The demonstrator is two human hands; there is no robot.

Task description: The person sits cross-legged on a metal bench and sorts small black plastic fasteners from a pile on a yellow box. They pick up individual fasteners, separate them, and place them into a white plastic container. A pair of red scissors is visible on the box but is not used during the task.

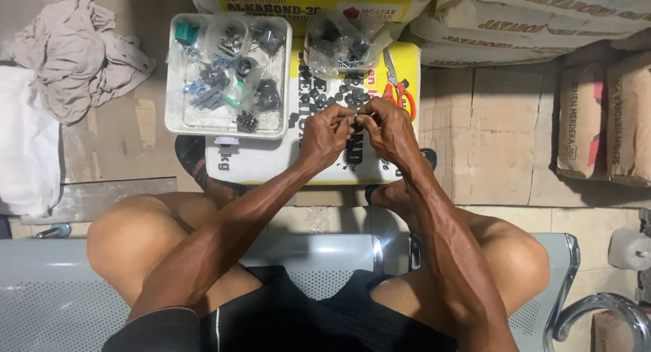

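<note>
My left hand (325, 133) and my right hand (386, 129) meet above a yellow-and-white sack (271, 159) that lies flat on the floor. Both pinch one small metal part (355, 116) between their fingertips; its exact shape is too small to tell. Several small black parts (319, 98) lie loose on the sack just beyond my hands. Orange-handled scissors (397, 87) rest on the sack next to my right hand.
A white tray (171, 74) of bagged screws and black parts sits left of the hands; a clear bag of parts (339, 43) lies behind. Stacked sacks (542, 20) line the back and right. Cloth rags (68, 60) lie left. I sit on a metal bench (319, 257).
</note>
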